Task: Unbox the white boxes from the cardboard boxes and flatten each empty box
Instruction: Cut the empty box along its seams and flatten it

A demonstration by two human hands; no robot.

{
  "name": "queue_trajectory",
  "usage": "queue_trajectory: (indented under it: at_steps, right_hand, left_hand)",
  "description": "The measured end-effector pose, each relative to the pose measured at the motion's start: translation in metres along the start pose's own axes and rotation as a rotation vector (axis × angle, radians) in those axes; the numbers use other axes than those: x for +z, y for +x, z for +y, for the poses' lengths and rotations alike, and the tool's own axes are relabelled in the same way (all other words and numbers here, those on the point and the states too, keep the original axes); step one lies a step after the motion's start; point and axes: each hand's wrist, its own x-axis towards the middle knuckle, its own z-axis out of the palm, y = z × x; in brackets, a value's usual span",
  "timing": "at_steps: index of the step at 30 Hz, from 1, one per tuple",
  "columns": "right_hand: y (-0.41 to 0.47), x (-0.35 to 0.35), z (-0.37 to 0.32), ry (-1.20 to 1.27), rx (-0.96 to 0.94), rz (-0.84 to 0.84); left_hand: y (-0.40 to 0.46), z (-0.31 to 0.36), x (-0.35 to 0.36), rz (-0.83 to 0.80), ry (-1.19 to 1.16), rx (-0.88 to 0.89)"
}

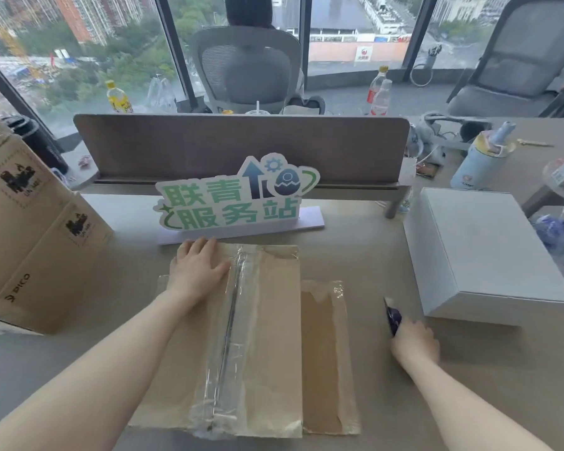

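Already flat at the near centre of the desk, the cardboard box looks light, stiff and tape-slick; lift by an edge. Left hand presses it, fingers straight; right hand grips a box cutter. White box sits right.

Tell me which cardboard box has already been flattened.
The cardboard box under the left hand: the flattened box lies flat mid-desk, clear tape along its seam. The two stacked boxes at left still stand full-shaped.

Left hand lies flat, fingers straight; right hand curled, gripping.
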Motion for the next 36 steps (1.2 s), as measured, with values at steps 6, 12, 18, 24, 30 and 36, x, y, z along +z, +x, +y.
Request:
queue_trajectory:
  at_steps: [6,12,18,24,30,36]
  right_hand:
    - [0.011,-0.023,-0.023,0.381,-0.127,-0.087]
    - [-0.004,-0.134,-0.139,0.672,-0.640,-0.002]
    - [-0.021,-0.183,-0.246,-0.033,-1.051,-0.031]
    - [-0.013,-0.188,-0.288,-0.251,-1.053,-0.204]
    - [-0.007,-0.193,-0.299,-0.296,-1.085,-0.242]
    - [-0.001,-0.190,-0.303,-0.282,-1.114,-0.263]
  left_hand:
    - [0.003,-0.004,-0.001,0.022,-0.012,0.002]
    - [0.008,-0.011,-0.003,0.068,-0.075,0.040]
    - [0.015,-0.016,0.001,0.068,-0.200,0.060]
    - [0.016,-0.020,0.004,0.074,-0.230,0.059]
    - [0.017,-0.024,0.009,0.099,-0.243,0.078]
    - [0.018,-0.024,0.011,0.108,-0.232,0.086]
